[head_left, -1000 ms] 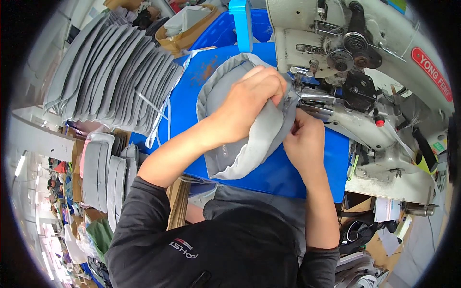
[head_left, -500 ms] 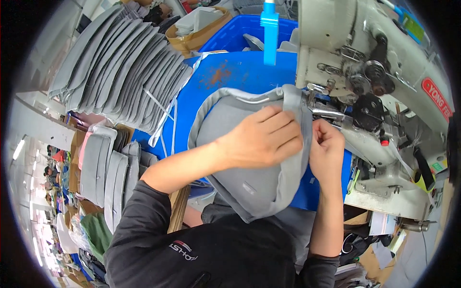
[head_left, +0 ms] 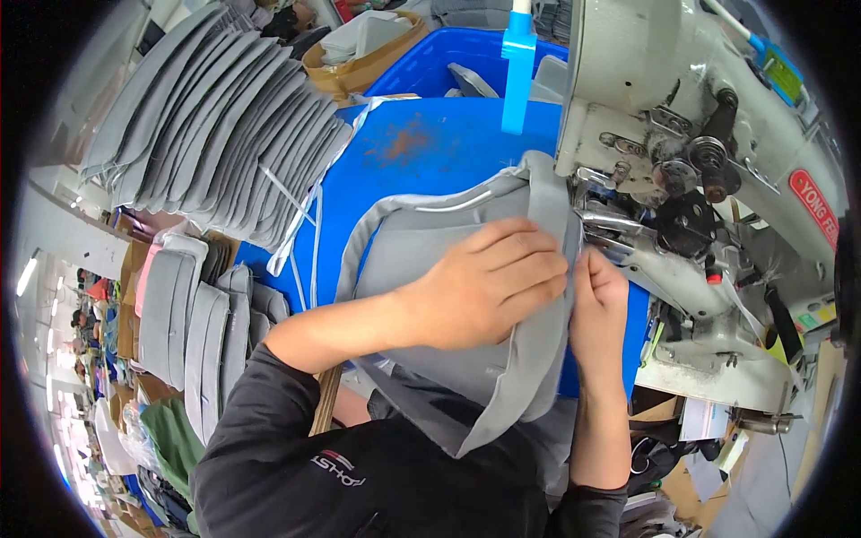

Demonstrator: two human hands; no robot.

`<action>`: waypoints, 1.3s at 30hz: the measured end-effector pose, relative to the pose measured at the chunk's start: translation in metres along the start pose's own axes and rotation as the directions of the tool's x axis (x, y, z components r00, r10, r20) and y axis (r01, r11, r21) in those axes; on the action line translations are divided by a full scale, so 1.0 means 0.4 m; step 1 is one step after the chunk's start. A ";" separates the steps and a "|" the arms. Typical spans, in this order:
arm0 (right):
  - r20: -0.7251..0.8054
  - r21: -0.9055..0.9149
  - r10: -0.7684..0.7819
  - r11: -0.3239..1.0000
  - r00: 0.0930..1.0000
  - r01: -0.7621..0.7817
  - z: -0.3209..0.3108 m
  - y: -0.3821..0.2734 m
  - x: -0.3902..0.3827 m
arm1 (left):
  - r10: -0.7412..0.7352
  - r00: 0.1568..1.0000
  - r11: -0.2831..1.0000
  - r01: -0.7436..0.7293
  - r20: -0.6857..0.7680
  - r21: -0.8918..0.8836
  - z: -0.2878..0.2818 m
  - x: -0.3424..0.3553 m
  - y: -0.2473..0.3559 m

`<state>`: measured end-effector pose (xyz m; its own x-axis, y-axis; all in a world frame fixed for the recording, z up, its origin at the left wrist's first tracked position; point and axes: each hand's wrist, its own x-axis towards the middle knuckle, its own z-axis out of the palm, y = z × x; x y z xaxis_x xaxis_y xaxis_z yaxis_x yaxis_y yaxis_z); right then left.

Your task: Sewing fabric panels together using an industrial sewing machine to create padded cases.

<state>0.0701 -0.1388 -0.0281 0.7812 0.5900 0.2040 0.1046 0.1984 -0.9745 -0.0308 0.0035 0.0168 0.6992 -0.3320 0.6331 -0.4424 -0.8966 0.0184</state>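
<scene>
A grey sewn fabric cover point(head_left: 417, 255) with a raised border strip lies across the blue table and hangs over my lap. Its right edge runs up to the presser-foot area of the sewing machine point(head_left: 605, 215). My left hand point(head_left: 493, 282) rests over the cover with its fingers bent onto the border strip; the fingertips are partly hidden. On the other side of that edge, my right hand point(head_left: 599, 300) pinches the seam between thumb and fingers, just below the metal foot. Whether the needle is in the cloth cannot be made out.
At the left stands a long row of grey fabric panels point(head_left: 224, 125), with more grey pieces point(head_left: 179, 305) below. White cord point(head_left: 316, 233) trails along the blue table point(head_left: 430, 134). Behind are a blue crate point(head_left: 448, 54) and a cardboard box point(head_left: 381, 67). A blue holder point(head_left: 517, 85) hangs above.
The cover's lower part has swung right and down. My left hand's fingers have straightened somewhat along the strip. My right hand has moved slightly down, its fingers closer to the seam.
</scene>
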 end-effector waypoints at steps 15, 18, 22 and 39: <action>0.030 0.071 0.036 0.997 0.999 -0.038 -0.012 0.000 0.020 | -0.075 0.997 0.996 0.075 0.009 0.052 0.012 0.005 0.058; 0.020 0.027 0.043 0.999 0.999 -0.044 -0.008 -0.008 0.019 | -0.168 0.986 0.984 0.169 -0.022 0.058 0.011 0.010 0.055; 0.114 0.023 0.096 0.995 0.989 -0.099 -0.032 -0.005 -0.028 | -0.253 0.966 0.967 0.252 0.046 0.030 0.011 0.004 0.056; 0.033 -0.017 0.125 0.992 0.992 -0.124 -0.020 -0.027 -0.051 | -0.210 0.974 0.976 0.214 0.081 -0.038 -0.003 0.009 0.019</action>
<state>0.0582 -0.1592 -0.0225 0.7677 0.6353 0.0838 0.0174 0.1101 -0.9938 -0.0326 -0.0043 0.0201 0.8197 -0.1588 0.5504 -0.3037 -0.9351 0.1824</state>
